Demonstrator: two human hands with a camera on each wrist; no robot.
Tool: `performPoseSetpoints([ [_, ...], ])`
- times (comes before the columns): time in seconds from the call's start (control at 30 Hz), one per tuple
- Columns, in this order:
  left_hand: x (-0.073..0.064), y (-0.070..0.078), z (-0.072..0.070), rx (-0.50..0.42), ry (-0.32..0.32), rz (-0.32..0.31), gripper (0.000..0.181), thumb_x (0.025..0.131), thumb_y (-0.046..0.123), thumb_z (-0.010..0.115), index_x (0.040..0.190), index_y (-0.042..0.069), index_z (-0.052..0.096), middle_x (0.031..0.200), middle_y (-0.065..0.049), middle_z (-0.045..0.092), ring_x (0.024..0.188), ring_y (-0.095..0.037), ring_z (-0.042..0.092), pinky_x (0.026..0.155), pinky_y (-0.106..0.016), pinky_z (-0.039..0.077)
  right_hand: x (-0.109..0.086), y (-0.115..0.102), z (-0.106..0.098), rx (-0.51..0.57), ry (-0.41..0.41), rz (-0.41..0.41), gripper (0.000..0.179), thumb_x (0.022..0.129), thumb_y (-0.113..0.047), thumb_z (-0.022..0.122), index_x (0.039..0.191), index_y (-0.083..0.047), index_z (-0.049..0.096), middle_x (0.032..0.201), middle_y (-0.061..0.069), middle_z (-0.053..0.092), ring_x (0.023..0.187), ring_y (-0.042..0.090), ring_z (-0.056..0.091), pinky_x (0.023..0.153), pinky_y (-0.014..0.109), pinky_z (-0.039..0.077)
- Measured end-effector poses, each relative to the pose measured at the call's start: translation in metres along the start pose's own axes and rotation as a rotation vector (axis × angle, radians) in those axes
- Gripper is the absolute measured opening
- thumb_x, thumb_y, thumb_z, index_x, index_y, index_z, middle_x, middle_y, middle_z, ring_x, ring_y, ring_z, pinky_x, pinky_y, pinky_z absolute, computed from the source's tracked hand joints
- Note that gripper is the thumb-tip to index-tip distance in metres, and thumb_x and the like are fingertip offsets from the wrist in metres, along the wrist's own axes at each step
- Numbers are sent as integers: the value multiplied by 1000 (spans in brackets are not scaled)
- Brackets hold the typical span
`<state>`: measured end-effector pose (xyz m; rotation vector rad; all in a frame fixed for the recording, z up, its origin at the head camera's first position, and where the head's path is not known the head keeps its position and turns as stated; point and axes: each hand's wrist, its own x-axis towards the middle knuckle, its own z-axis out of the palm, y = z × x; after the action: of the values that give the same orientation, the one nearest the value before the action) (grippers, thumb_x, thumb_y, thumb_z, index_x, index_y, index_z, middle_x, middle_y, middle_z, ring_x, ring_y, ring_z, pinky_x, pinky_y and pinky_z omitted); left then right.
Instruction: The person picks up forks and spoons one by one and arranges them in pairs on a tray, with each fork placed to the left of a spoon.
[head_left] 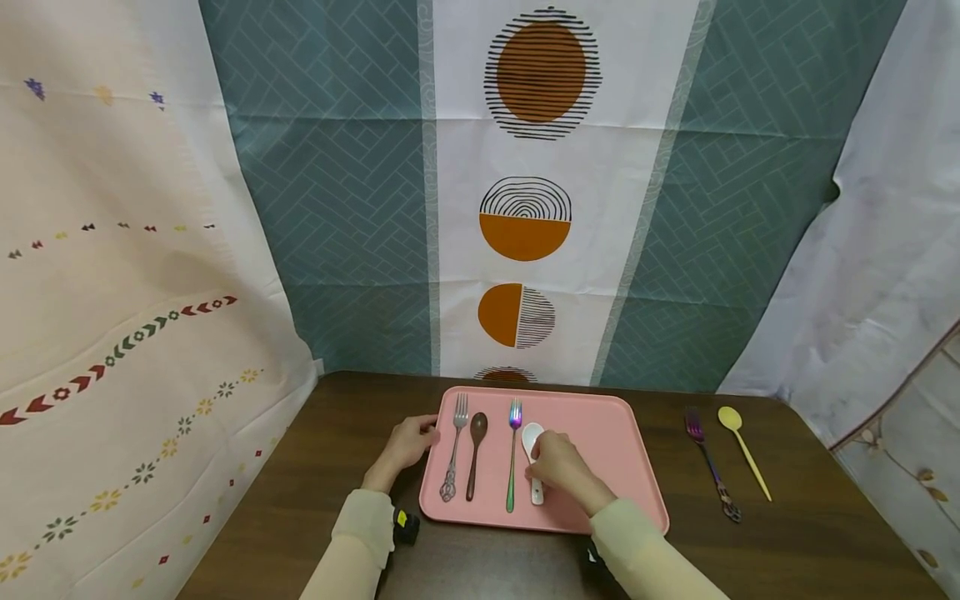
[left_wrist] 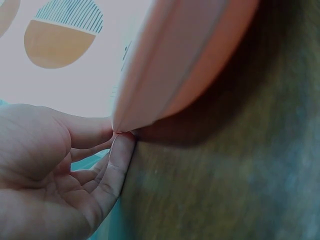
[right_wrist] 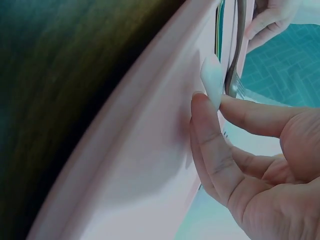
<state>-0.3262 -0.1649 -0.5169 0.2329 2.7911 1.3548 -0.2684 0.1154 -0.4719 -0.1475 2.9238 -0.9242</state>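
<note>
- Sleeved forearms enter from the bottom edge of the head view, closest to the camera; both reach onto a dark wooden table [head_left: 315, 467].
- Left hand [head_left: 405, 446]: fingertips rest against the left rim of the pink tray [head_left: 607, 433]. In the left wrist view the fingers [left_wrist: 117, 165] are loosely bent and touch the tray's edge without gripping it.
- Tray contents, left to right: silver fork [head_left: 454, 454], brown spoon [head_left: 475, 454], iridescent fork [head_left: 512, 454], white spoon [head_left: 533, 442]. All four lie lengthwise, side by side, heads toward the backdrop.
- Right hand [head_left: 561, 471]: lies over the white spoon's handle. In the right wrist view thumb and forefinger [right_wrist: 212, 145] pinch the white piece [right_wrist: 212, 80] just above the tray floor.
- Outside the tray, well apart to the right: purple fork [head_left: 708, 462] and yellow spoon [head_left: 742, 450], touched by neither hand.
- Judged progress: four pieces are laid out on the tray, the fourth not yet released; two remain on the table, so roughly two-thirds of the arranging appears done.
</note>
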Motion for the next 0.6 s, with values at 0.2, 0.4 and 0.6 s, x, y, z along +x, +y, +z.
performPoseSetpoints([
  [0.2, -1, 1, 0, 1, -2, -11, 40, 102, 7, 62, 140, -6, 60, 102, -9, 68, 91, -23, 62, 88, -44, 57, -1, -4, 3, 20, -3, 29, 22, 78, -1, 85, 81, 0, 64, 76, 7, 59, 64, 16, 59, 53, 25, 47],
  [0.4, -1, 2, 0, 2, -1, -15, 41, 103, 8, 62, 141, -5, 60, 103, -9, 68, 91, -23, 62, 89, -45, 57, 0, -2, 5, 17, -4, 31, 24, 78, -2, 86, 82, -1, 62, 77, 9, 57, 65, 18, 60, 54, 26, 48],
  [0.6, -1, 2, -1, -1, -1, -17, 41, 103, 8, 62, 141, -6, 60, 103, -10, 68, 92, -23, 62, 90, -45, 56, 0, -1, 8, 26, -28, 37, 24, 80, -1, 85, 83, 0, 62, 75, 8, 58, 55, 14, 60, 50, 25, 48],
])
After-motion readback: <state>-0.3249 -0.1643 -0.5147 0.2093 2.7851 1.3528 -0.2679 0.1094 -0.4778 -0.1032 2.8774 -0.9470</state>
